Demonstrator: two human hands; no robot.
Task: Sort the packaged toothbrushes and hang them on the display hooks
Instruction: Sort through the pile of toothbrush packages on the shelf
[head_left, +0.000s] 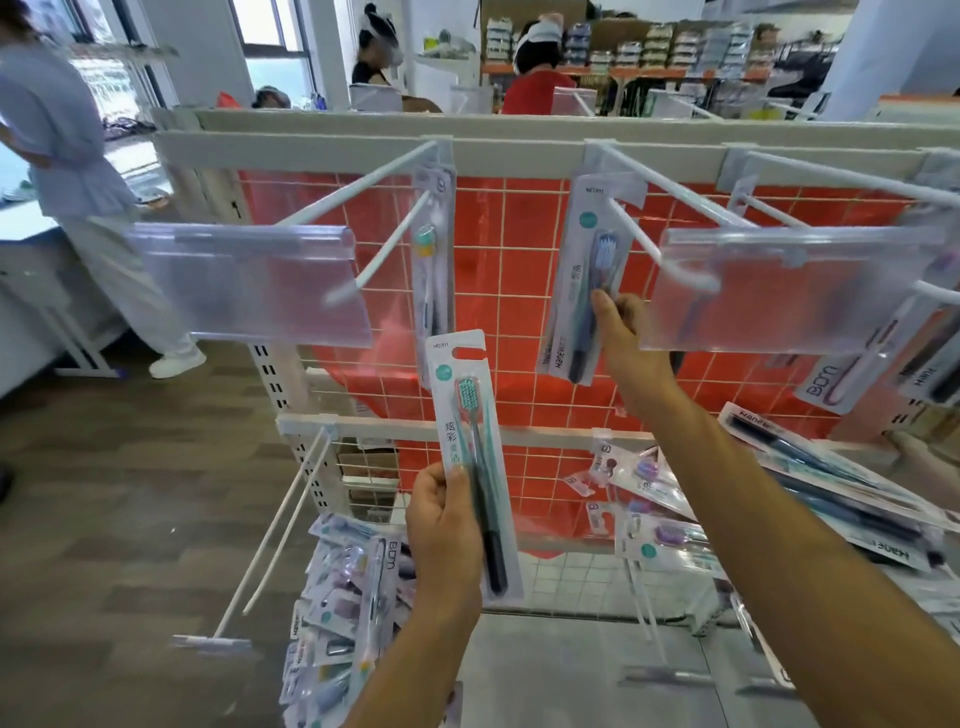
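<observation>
PROGRESS: early, few packs hung, heaps unsorted below | LEFT: left hand (444, 512) gripping teal toothbrush pack (470, 452), raised off hooks | RIGHT: right hand (621, 325) pinching blue toothbrush pack (589, 275) hanging on middle hook (660, 241) | REMAINING: loose packs (343, 587) low left, more low right.

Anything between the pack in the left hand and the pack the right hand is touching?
Head view: no object between the teal-brush pack and the blue-brush pack; only the orange grid backing behind.
</observation>
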